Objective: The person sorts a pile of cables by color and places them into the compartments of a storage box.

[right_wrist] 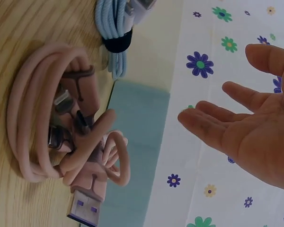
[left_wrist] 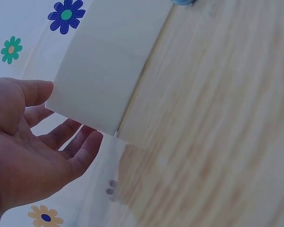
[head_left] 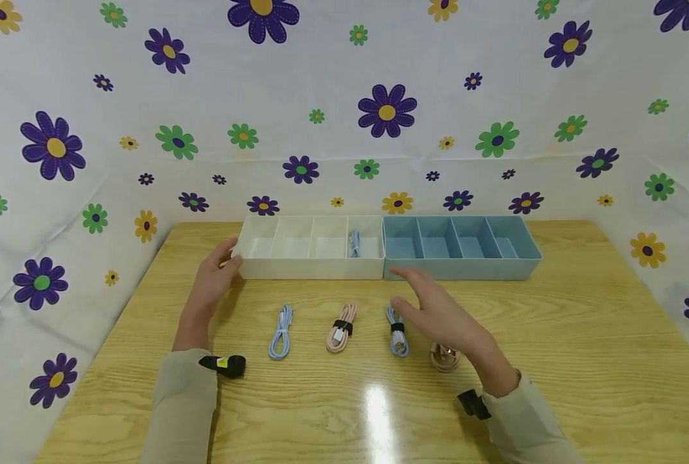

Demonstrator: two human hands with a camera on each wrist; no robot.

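My left hand (head_left: 223, 261) is open beside the left end of a white divided tray (head_left: 298, 265), its fingers close to the tray's corner (left_wrist: 97, 71) but not gripping it. My right hand (head_left: 421, 295) hovers open above the table, palm down, holding nothing. Under it lies a coiled pink cable (head_left: 444, 357), seen close up with its USB plug (right_wrist: 61, 127). Just to the left is a light blue cable (head_left: 398, 330) bound with a black tie (right_wrist: 116, 33). Another pink cable (head_left: 341, 327) and a blue cable (head_left: 280, 332) lie further left.
A blue divided tray (head_left: 463, 265) adjoins the white one on its right. One blue cable (head_left: 354, 243) lies in the white tray's rightmost compartment. The wooden table (head_left: 553, 335) is surrounded by a flowered cloth backdrop (head_left: 344, 96).
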